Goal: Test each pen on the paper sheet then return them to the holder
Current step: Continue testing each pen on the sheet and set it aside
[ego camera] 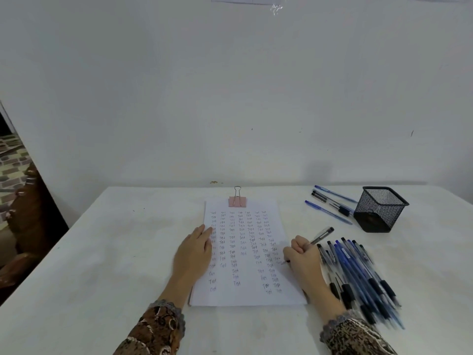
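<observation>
A white paper sheet (pixel 245 254), filled with rows of handwritten "Test", lies in the middle of the table under a pink binder clip (pixel 237 201). My left hand (pixel 193 249) rests flat on the sheet's left edge. My right hand (pixel 303 257) grips a black pen (pixel 321 235), its tip touching the sheet's right side. A black mesh holder (pixel 380 208) stands at the back right with nothing showing above its rim. Several blue and black pens (pixel 358 275) lie in a pile right of my right hand. Three more pens (pixel 330 203) lie left of the holder.
The white table (pixel 115 252) meets a plain white wall at the back. A dark doorway with a patterned floor and brown furniture (pixel 23 201) sits beyond the table's left edge.
</observation>
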